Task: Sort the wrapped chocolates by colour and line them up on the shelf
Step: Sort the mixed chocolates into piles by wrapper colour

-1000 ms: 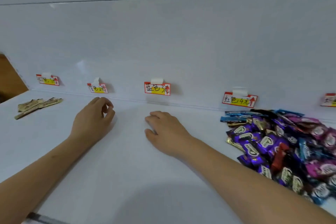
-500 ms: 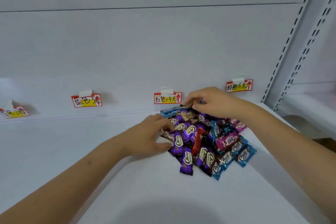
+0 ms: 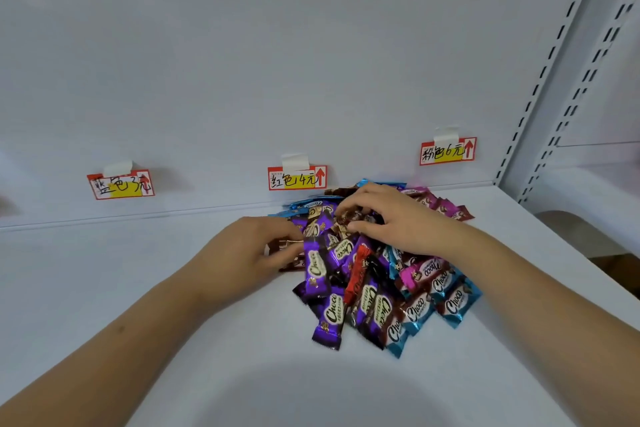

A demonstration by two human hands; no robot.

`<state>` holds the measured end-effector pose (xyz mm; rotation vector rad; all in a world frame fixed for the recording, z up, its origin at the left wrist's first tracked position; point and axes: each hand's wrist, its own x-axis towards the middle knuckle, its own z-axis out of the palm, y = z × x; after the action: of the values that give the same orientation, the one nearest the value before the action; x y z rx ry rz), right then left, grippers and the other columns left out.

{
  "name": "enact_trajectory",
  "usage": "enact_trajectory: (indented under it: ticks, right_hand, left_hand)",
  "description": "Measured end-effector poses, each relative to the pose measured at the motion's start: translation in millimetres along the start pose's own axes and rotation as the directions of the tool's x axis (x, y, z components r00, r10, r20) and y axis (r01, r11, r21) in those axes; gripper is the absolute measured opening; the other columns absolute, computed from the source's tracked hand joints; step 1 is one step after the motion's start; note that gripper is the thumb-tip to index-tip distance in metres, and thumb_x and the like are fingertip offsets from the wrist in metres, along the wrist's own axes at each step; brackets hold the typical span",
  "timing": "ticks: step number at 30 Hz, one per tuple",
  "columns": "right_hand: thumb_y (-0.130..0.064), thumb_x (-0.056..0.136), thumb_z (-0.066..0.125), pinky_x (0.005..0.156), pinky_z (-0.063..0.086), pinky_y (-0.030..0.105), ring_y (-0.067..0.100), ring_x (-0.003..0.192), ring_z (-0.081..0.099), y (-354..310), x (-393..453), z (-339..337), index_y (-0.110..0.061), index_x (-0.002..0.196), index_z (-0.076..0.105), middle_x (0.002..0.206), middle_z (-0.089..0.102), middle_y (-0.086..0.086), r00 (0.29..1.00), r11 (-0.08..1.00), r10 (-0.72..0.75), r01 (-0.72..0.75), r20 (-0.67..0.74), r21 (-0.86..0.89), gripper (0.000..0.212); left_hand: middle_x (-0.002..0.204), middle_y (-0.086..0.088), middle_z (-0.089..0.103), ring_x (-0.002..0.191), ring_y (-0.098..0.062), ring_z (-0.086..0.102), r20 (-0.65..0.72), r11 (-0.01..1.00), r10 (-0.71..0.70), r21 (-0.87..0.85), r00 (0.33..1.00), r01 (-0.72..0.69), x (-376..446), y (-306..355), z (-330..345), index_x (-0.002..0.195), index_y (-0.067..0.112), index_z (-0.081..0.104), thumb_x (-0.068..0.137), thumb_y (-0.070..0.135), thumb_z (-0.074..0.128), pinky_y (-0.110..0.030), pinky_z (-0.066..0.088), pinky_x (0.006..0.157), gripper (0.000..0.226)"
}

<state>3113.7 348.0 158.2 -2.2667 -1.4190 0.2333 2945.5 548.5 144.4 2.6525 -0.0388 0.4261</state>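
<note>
A heap of wrapped chocolates (image 3: 367, 288) in purple, blue, pink, red and brown lies on the white shelf (image 3: 138, 288) below the red label. My left hand (image 3: 242, 253) reaches into the heap's left edge, thumb and fingers pinching a brown-wrapped chocolate (image 3: 278, 246). My right hand (image 3: 394, 218) rests on top of the heap near the back wall, its curled fingers and thumb pinching another brown wrapper (image 3: 351, 218). A single red wrapper (image 3: 358, 270) lies in the middle of the heap.
Three price labels are taped to the back wall: a blue-colour one (image 3: 119, 184), a red-colour one (image 3: 297, 177) and a pink-colour one (image 3: 447, 151). A slotted shelf upright (image 3: 540, 80) bounds the right side. The shelf's right edge drops off beyond the heap.
The view has swung right from the shelf's left part to the heap. Both hands moved off the bare shelf into the heap and now pinch wrappers; the right hand has come nearer.
</note>
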Motion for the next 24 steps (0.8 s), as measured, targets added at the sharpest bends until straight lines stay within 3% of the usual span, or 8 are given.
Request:
enact_trajectory:
  ticks: [5,10,13,16,19,22,24]
  right_hand:
    - [-0.033,0.093,0.063,0.101,0.035,0.026,0.003,0.117,0.042,-3,-3,0,-0.037,0.109,0.058,0.119,0.049,-0.017,0.999,1.000,-0.010,0.011,-0.031,0.028,0.017]
    - [-0.032,0.091,0.066,0.090,0.049,0.028,-0.001,0.098,0.057,-9,-7,1,-0.036,0.097,0.056,0.100,0.062,-0.020,0.998,1.000,-0.028,0.028,-0.062,-0.013,0.013]
    - [-0.027,0.090,0.068,0.085,0.047,0.014,-0.006,0.096,0.058,-12,-9,1,-0.036,0.107,0.062,0.098,0.064,-0.020,0.997,0.999,-0.024,0.027,-0.071,0.044,0.020]
    - [-0.026,0.093,0.064,0.086,0.043,0.013,-0.003,0.099,0.055,-14,-8,1,-0.034,0.117,0.064,0.105,0.061,-0.019,0.998,0.999,-0.044,0.043,-0.038,-0.018,0.026]
    - [-0.026,0.095,0.061,0.088,0.042,0.014,-0.003,0.100,0.054,-16,-8,0,-0.032,0.112,0.067,0.106,0.060,-0.019,0.998,0.997,-0.062,0.060,-0.024,-0.048,0.019]
    - [-0.027,0.096,0.059,0.083,0.041,0.010,-0.007,0.098,0.056,-20,-12,-3,-0.033,0.107,0.066,0.102,0.064,-0.023,0.999,1.000,-0.015,0.015,-0.030,0.014,0.015]
    - [-0.025,0.097,0.057,0.083,0.044,0.012,-0.009,0.096,0.059,-25,-14,-5,-0.031,0.104,0.065,0.097,0.068,-0.022,1.000,0.995,0.001,-0.001,-0.004,0.102,0.012]
  left_hand:
    - [0.075,0.020,0.066,0.068,-0.004,0.059,-0.032,0.979,-0.136,-0.161,0.990,0.129,0,-7,0,0.085,0.033,0.069,0.093,0.035,0.062,-0.015,0.042,0.060,0.011]
    - [0.076,0.007,0.072,0.067,-0.001,0.063,-0.052,0.868,-0.263,-0.449,0.963,0.212,0,-7,-8,0.093,0.021,0.071,0.095,0.018,0.061,-0.012,0.046,0.061,0.010]
    - [0.087,-0.004,0.074,0.082,-0.007,0.069,-0.013,0.778,-0.277,-0.590,0.961,0.216,1,-12,-11,0.102,0.011,0.070,0.092,0.005,0.062,-0.020,0.055,0.071,0.014]
    - [0.097,-0.010,0.073,0.094,-0.015,0.071,0.040,0.734,-0.287,-0.633,0.957,0.246,1,-14,-13,0.108,0.010,0.068,0.092,-0.002,0.059,-0.026,0.058,0.080,0.021]
    - [0.098,-0.001,0.073,0.092,-0.009,0.067,0.079,0.757,-0.322,-0.577,0.944,0.306,1,-12,-12,0.105,0.017,0.068,0.098,-0.004,0.048,-0.028,0.058,0.082,0.030]
    - [0.078,0.020,0.066,0.077,0.004,0.057,0.076,0.796,-0.345,-0.505,0.935,0.335,1,-9,-13,0.102,0.016,0.064,0.100,-0.001,0.034,-0.031,0.046,0.076,0.034]
    - [0.067,0.028,0.057,0.067,0.007,0.051,0.078,0.807,-0.346,-0.484,0.935,0.339,1,-4,-14,0.100,0.015,0.060,0.104,0.012,0.035,-0.026,0.042,0.071,0.025]
